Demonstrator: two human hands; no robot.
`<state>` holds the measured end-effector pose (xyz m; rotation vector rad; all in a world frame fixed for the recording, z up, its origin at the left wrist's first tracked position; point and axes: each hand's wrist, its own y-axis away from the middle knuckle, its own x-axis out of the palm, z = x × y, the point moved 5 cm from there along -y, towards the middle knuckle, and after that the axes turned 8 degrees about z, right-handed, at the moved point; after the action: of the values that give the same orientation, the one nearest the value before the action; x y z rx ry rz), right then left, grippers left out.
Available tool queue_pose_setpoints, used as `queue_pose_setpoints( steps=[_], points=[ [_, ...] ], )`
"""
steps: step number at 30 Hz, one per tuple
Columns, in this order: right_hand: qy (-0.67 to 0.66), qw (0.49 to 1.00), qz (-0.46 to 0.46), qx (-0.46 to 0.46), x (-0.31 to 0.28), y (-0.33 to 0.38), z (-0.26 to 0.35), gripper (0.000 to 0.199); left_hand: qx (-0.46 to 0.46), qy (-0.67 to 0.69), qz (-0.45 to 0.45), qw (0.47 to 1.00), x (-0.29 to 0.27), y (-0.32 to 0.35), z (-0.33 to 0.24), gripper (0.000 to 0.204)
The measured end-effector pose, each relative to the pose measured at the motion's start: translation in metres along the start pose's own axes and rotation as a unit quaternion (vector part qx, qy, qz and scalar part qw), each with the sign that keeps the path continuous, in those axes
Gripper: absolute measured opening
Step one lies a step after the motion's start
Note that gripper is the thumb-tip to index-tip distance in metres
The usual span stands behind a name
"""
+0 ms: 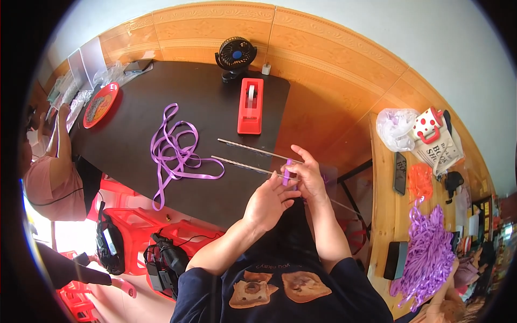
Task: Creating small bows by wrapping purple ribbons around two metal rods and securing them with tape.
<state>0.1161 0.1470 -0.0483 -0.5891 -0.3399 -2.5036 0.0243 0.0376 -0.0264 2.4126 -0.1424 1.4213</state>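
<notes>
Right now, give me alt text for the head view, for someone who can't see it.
Both hands, left hand and right hand, pinch a short purple ribbon piece beside a thin stick at a dark table. A loose purple ribbon and red tape dispenser lie farther back.

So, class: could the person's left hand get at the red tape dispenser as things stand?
Probably yes. The left hand is pinching a purple ribbon piece with the right hand, so it would have to let go first. The dispenser stands ahead on the dark table; only two thin sticks lie between.
</notes>
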Motion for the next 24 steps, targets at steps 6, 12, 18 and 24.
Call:
queue_pose_setpoints(
  steps=[6,12,18,24],
  points=[
    [0.034,0.999,0.02,0.005,0.002,-0.002,0.008,0.069,0.003,0.016,0.008,1.0,-0.003,-0.001,0.0,0.041],
    [0.026,0.999,0.034,0.016,-0.002,-0.004,0.007,0.067,0.001,0.018,0.003,1.0,-0.001,-0.002,0.0,0.041],
    [-0.033,0.997,0.059,0.034,-0.004,-0.006,-0.005,0.064,0.005,0.002,0.0,1.0,-0.001,-0.002,-0.001,0.053],
    [-0.346,0.915,0.208,-0.014,0.02,-0.003,-0.025,0.05,0.005,0.017,-0.001,1.0,-0.001,-0.001,0.0,0.051]
  ],
)
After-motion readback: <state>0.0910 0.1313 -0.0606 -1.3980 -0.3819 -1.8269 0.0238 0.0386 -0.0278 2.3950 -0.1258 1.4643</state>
